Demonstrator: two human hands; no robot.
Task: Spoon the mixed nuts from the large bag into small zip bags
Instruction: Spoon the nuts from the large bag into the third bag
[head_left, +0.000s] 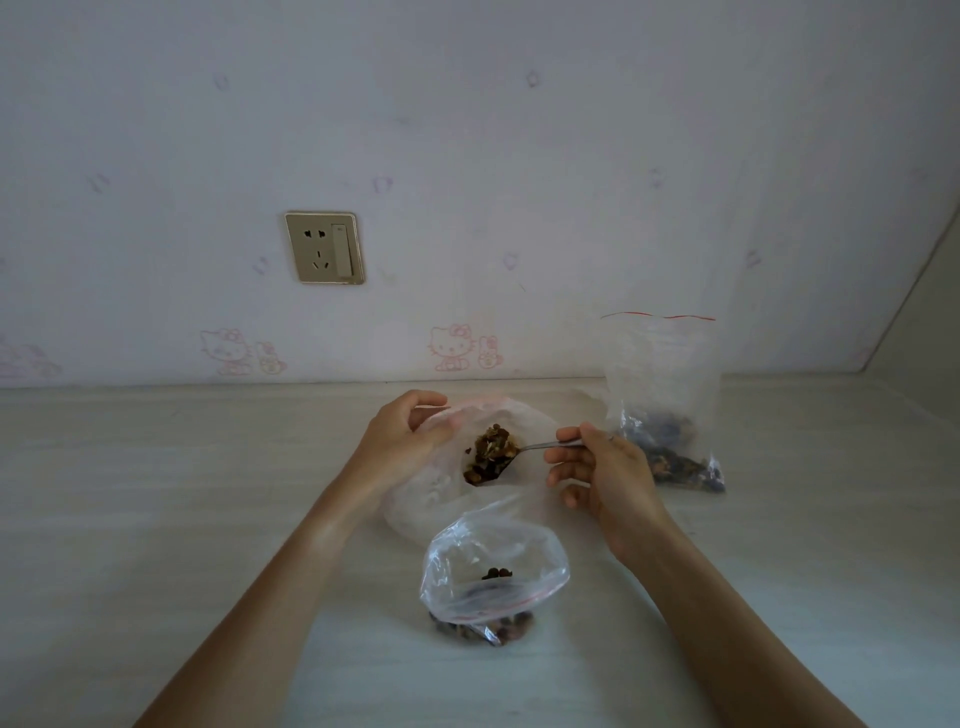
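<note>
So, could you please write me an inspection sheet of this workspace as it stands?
Surface: pale wood-grain table.
Job's things: large bag lying open; spoon loaded with nuts at its mouth; small zip bag in front, open, few nuts inside; second zip bag upright by the wall, partly filled.
Clutter: nothing seen.
Hands: left hand holds the large bag's rim; right hand pinches the spoon handle.
Cables: nothing seen.
Surroundings: patterned wallpaper, wall socket.

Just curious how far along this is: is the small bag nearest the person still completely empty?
No, the nearest small zip bag already has a few dark nuts lying inside it.
</note>
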